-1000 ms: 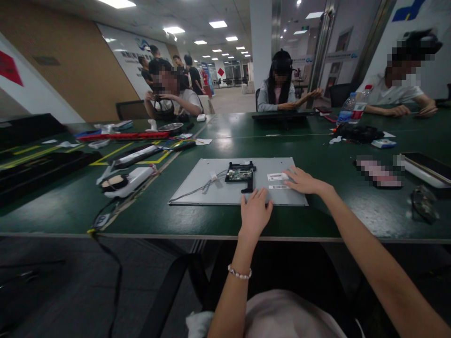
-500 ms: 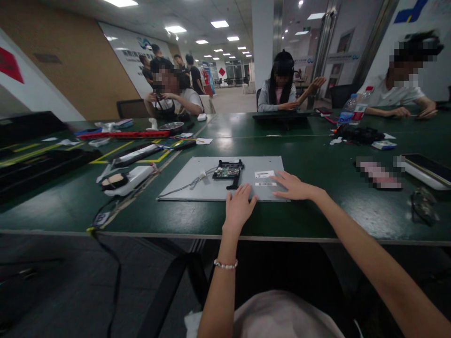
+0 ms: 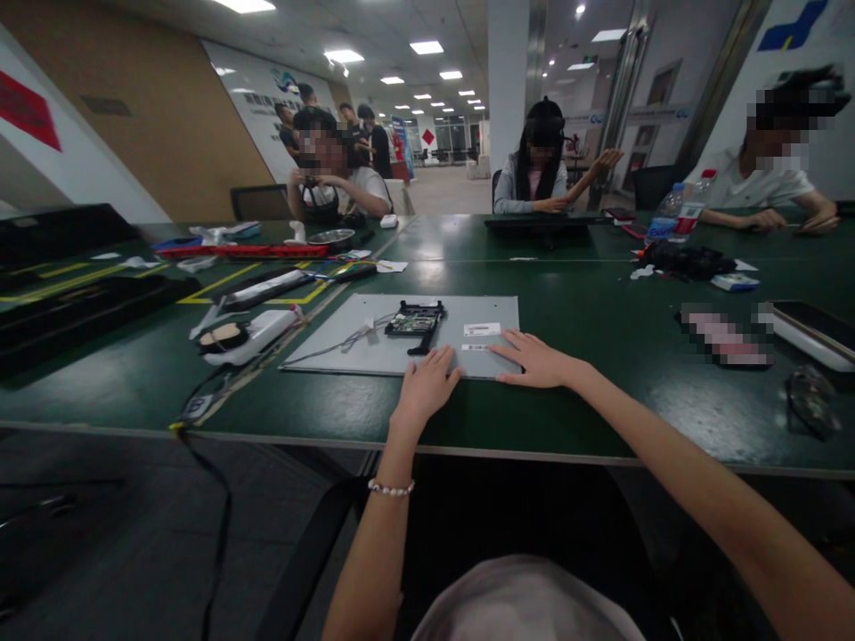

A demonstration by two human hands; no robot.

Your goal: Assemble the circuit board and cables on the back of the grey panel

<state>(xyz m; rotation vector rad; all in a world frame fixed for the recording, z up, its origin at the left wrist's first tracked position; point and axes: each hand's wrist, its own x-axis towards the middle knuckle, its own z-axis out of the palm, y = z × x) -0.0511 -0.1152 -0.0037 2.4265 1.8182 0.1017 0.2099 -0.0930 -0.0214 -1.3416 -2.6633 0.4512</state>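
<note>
Grey panel (image 3: pixel 455 326) flat on the counter (image 3: pixel 588 307), circuit board (image 3: pixel 409 323) and cable (image 3: pixel 354 336) apparently in place.
Left hand (image 3: pixel 426 385) and right hand (image 3: pixel 536 361) at its near side, fingers (image 3: pixel 435 361) outstretched, gripping nothing; panel not yet lifted.

Open-plan office: rows of ceiling lights (image 3: pixel 427 47), a lettered wall panel (image 3: pixel 264 125), a glass partition (image 3: pixel 581 93) and a dark office chair (image 3: pixel 257 203) beyond the far edge of a green table (image 3: pixel 460 245).

A red-capped bottle (image 3: pixel 692 210) stands just beside a blue-labelled bottle (image 3: pixel 663 219), near a black bundle (image 3: pixel 691 259)
</note>
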